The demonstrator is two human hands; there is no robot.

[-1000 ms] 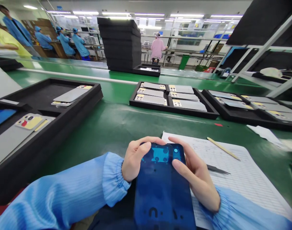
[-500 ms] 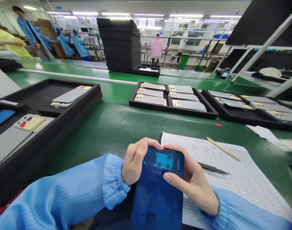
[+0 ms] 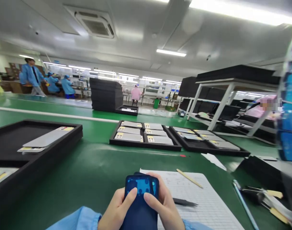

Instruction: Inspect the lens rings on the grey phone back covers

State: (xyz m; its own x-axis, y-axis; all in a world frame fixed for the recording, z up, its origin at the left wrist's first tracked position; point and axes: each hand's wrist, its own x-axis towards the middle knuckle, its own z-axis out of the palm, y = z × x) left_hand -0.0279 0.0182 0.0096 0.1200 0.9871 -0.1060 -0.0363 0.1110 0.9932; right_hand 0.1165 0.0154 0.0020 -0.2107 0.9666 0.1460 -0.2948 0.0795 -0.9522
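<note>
The fingers (image 3: 129, 198) of the left hand (image 3: 116, 209) are closed on the left edge of a dark blue phone-shaped panel (image 3: 138, 215), the thumb lying on its face and the other fingers bent behind it, mostly out of sight. The fingers (image 3: 150, 201) of the right hand (image 3: 169, 210) are closed on the opposite edge, the thumb also flat on the face and near the other thumb, the index finger curling round by the top corner. The panel stands between the two sets of fingers, its bright blue patterned patch just above the thumb tips, and a second dark edge shows behind its top. Just right of the right fingers, a black pointed tool (image 3: 185, 202) lies on a lined paper sheet (image 3: 213, 207), with a wooden stick (image 3: 190, 178) a little farther off. Well to the right of the fingers, a light blue rod (image 3: 246, 204) lies on the green bench (image 3: 93, 182). Beyond the fingers, a middle black tray (image 3: 146, 146) and a right black tray (image 3: 215, 151) hold grey panels (image 3: 129, 137); left of the fingers stands a larger black tray (image 3: 62, 148), also bearing grey panels.
</note>
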